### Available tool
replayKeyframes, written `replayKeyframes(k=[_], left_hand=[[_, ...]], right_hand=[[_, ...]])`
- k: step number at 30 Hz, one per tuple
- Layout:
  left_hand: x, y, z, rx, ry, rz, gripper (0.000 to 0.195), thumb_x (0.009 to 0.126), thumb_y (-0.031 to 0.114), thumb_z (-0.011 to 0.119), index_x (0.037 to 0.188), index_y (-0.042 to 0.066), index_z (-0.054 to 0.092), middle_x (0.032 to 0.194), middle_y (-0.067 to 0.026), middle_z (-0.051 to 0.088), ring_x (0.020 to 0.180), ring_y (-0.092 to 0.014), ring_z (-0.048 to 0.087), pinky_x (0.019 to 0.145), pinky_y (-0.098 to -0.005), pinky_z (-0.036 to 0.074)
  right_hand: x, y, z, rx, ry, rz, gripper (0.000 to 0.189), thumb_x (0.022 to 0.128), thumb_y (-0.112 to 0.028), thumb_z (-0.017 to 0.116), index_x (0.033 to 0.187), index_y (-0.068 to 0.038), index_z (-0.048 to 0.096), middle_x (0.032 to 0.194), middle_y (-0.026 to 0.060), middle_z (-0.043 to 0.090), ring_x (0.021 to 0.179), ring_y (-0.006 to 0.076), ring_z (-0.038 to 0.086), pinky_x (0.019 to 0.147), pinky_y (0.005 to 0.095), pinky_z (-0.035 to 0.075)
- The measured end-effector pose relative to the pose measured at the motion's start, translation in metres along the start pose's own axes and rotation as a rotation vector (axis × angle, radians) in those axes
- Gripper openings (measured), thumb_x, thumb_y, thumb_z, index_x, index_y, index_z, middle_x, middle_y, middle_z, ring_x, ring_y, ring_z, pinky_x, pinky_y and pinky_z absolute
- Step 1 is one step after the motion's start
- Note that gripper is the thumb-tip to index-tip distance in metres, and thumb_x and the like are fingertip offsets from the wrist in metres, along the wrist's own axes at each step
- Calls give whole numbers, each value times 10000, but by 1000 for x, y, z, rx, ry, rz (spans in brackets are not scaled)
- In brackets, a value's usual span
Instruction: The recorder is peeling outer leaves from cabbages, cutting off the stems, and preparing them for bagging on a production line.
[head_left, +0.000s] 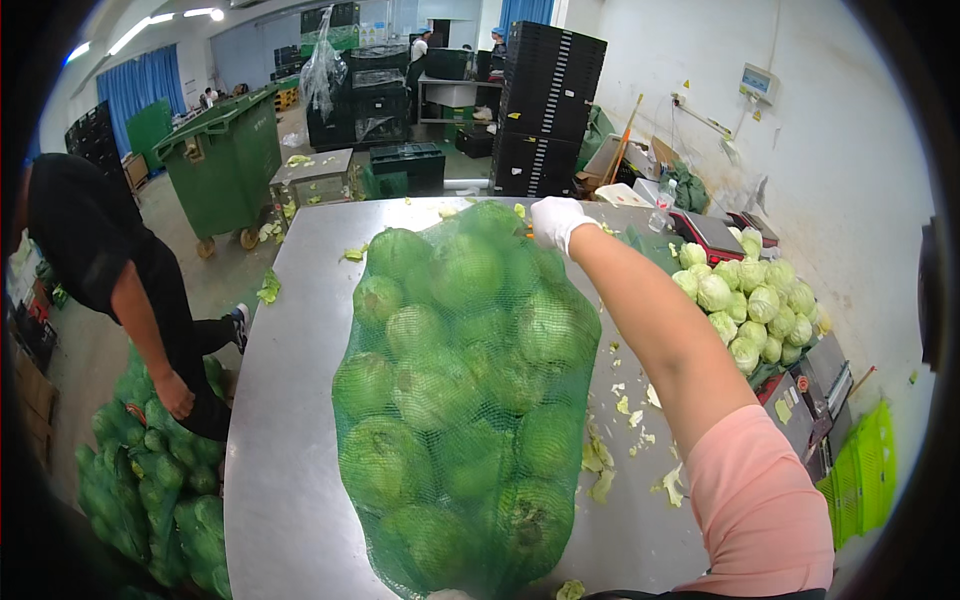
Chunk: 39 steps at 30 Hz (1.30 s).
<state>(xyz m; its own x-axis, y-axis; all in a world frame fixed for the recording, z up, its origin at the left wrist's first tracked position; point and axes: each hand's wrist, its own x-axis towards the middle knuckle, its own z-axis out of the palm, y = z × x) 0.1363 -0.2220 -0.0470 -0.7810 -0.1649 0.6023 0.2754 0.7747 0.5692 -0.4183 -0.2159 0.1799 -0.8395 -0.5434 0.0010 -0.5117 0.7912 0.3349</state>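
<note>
A large green mesh sack of cabbages lies lengthwise before me on a stainless steel table. My right hand, in a white glove, is closed in a fist at the sack's far right corner. A small orange item pokes out on the fist's left side; its kind is too small to tell. Only a sliver of my left hand, also gloved in white, shows at the sack's near end. Its fingers are hidden below the picture's edge.
Cabbage scraps litter the table's right side. Trimmed cabbages are heaped at right, beside a red scale and a plastic bottle. A person in black is at left, by more filled sacks. Black crates stand behind.
</note>
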Motion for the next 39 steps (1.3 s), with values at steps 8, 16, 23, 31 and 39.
replayKeyframes(k=[8, 16, 23, 31, 39], left_hand=[[15, 17, -8, -34, -40, -103, 195, 696, 85, 722, 648, 79, 534, 700, -115, 539, 762, -333, 551, 722, -461, 419], [4, 20, -9, -111, -70, -70, 162, 718, 136, 733, 768, 56, 602, 815, -88, 584, 891, -321, 561, 867, -492, 425], [4, 28, -14, -131, -47, -61, 170, 725, 92, 723, 843, 43, 612, 868, -95, 601, 958, -312, 576, 994, -519, 382], [-5, 24, -15, -124, -102, -41, 213, 729, 121, 738, 890, 35, 629, 907, -106, 613, 1009, -329, 578, 989, -546, 389], [-7, 17, -20, -104, -192, -2, 269, 797, 176, 722, 992, 22, 618, 996, -142, 618, 1044, -354, 563, 1003, -549, 391]], right_hand=[[-88, 11, -22, 222, -385, -144, 340, 765, -306, 769, 972, -38, 753, 827, 118, 716, 704, 237, 671, 614, 371, 532], [-272, -61, -23, 213, -235, -156, 213, 783, -153, 623, 902, -18, 738, 869, 193, 717, 824, 353, 710, 712, 424, 565], [-366, -99, -12, 353, -245, -145, 213, 810, -185, 635, 905, -26, 741, 849, 175, 718, 814, 343, 713, 731, 424, 567], [-338, -77, -31, 256, -64, 55, 193, 819, -170, 655, 941, -61, 757, 889, 157, 730, 851, 321, 721, 729, 418, 574], [-236, -81, -7, 75, -51, 129, 226, 803, -158, 662, 986, -70, 760, 987, 138, 744, 941, 304, 723, 778, 396, 572]])
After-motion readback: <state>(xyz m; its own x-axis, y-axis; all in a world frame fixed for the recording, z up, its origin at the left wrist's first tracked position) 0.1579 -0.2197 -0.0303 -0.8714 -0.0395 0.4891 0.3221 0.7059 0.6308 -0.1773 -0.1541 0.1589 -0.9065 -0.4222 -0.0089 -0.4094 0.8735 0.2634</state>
